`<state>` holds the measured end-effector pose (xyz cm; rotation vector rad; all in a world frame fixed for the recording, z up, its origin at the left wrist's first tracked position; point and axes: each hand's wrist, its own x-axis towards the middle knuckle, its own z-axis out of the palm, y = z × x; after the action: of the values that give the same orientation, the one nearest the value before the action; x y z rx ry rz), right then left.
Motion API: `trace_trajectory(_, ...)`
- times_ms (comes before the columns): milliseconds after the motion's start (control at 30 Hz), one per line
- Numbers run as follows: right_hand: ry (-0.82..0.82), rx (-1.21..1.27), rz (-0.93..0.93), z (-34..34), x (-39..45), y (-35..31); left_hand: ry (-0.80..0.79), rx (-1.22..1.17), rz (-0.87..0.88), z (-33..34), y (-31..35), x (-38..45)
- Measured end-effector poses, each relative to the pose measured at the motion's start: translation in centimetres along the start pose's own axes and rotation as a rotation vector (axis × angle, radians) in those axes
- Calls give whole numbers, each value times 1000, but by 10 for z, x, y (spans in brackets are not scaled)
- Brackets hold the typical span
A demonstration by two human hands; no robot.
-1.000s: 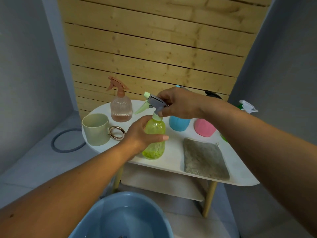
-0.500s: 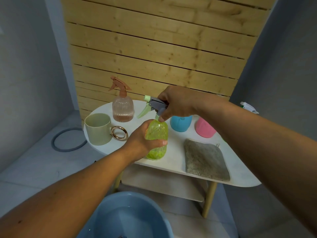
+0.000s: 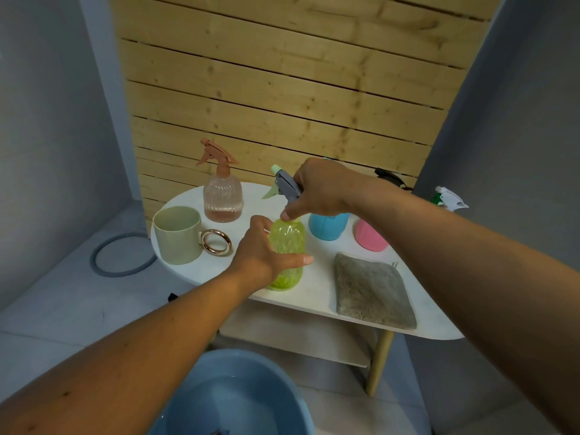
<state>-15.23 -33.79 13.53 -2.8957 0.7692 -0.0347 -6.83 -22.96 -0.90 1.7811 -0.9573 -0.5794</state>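
1. Bottle work at the table (image 3: 314, 296): the green bottle (image 3: 287, 246) stands upright near the front edge, between the mug (image 3: 177, 235) and the cloth (image 3: 372, 290).
2. Left grip (image 3: 263, 255) wraps the bottle's body, fingers curled round it. Right grip (image 3: 323, 189) closes over the grey spray head (image 3: 287, 186), thumb down at the neck.
3. Step, as judged: turning the spray head on the neck. Press the bottle onto the table, hold the body firm without squeezing, and turn the head square to the neck so the thread does not cross.
4. Containers: the green bottle's fill cannot be told. The clear pink bottle (image 3: 222, 196) holds a shallow layer of liquid. The basin (image 3: 244, 356) below appears to hold water.
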Motion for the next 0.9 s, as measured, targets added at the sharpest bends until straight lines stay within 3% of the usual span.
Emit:
trace_trajectory(233,-69,-12,-49,-8,1,0,-248,-70,49,-23,10,3)
trace_trajectory(467,-55,20,-24,-5,3,3,85,128,36,-1,8,7)
trace_trajectory(567,-60,32,-19,-3,2,6,58,173,-10,2,13,4)
trace_trajectory(700,-48,25,-15,-4,0,4,-165,22,27,-13,16,-1)
trace_trajectory(900,29,-4,80,2,2,-4,72,169,8,-4,13,6)
